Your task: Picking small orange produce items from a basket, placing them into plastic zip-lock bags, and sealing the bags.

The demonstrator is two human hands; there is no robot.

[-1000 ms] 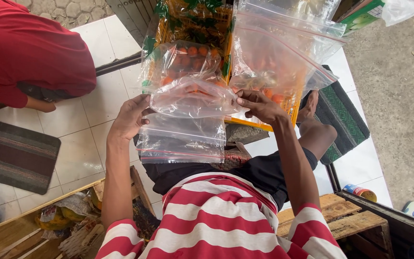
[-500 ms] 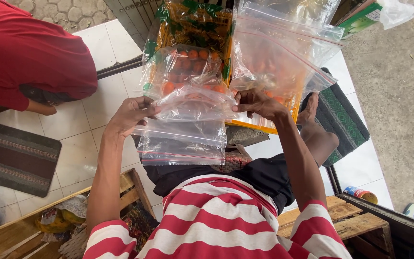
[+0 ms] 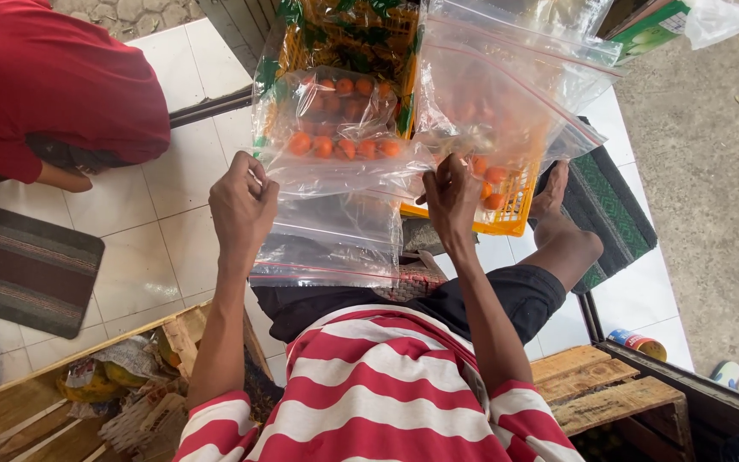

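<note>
- White tiled floor (image 3: 164, 239) lies open leftward, past a striped mat (image 3: 19, 265).
- Left hand (image 3: 241, 205) and right hand (image 3: 453, 195) pinch a clear zip bag (image 3: 335, 231) before the yellow crate (image 3: 506, 214) of orange fruit (image 3: 344, 147).

Red-white striped shirt (image 3: 387, 402) — black shorts (image 3: 506, 295).

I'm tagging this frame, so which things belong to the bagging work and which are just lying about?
In use: left hand; right hand; clear zip bags; small orange fruits; yellow crate.

Lying about: wooden crate; striped mat; green mat; can.
</note>
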